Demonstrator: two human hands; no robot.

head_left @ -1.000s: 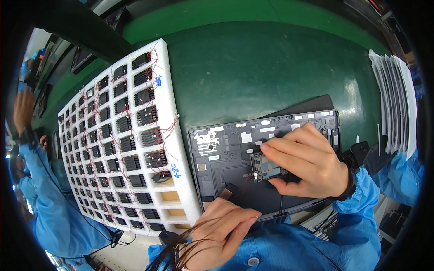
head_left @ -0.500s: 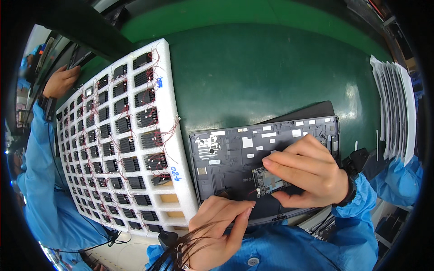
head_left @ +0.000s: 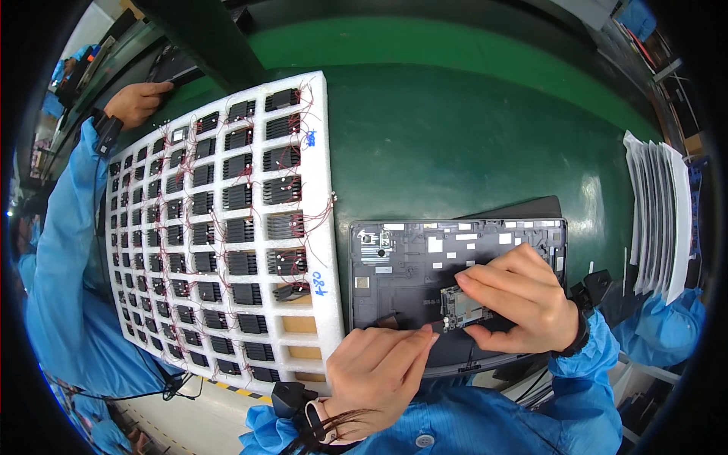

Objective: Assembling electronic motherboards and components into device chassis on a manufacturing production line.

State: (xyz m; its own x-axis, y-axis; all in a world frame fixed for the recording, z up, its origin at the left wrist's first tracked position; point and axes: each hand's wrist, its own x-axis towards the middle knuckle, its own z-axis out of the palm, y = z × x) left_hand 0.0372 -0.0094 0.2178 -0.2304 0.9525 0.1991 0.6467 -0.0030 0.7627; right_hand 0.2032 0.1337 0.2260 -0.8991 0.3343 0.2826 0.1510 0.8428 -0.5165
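Note:
A dark grey tablet housing (head_left: 409, 288) lies open-side up on the bench, its inside showing silver and white patches. Over its middle, my right hand (head_left: 527, 303) grips a small green-grey circuit board (head_left: 464, 309) between thumb and fingers; the palm hides the board's right part. My left hand (head_left: 379, 375) is at the housing's lower left edge. Its thumb and forefinger are closed in a pinch by the board's left end, with a tiny white wire connector (head_left: 436, 329) at the fingertips. Fingers hide most of the connector.
Left of the housing stands a white foam tray (head_left: 327, 227) with several rows of black parts with red wires. Behind the housing sits a dark flat panel (head_left: 523, 207). White sheets (head_left: 656, 220) stand at the right. Another person's hand (head_left: 136, 104) is at the far left.
The view has shifted, so tray and housing appear farther right. My left fingertips have come up closer to the board's left end. My right hand keeps its grip on the board.

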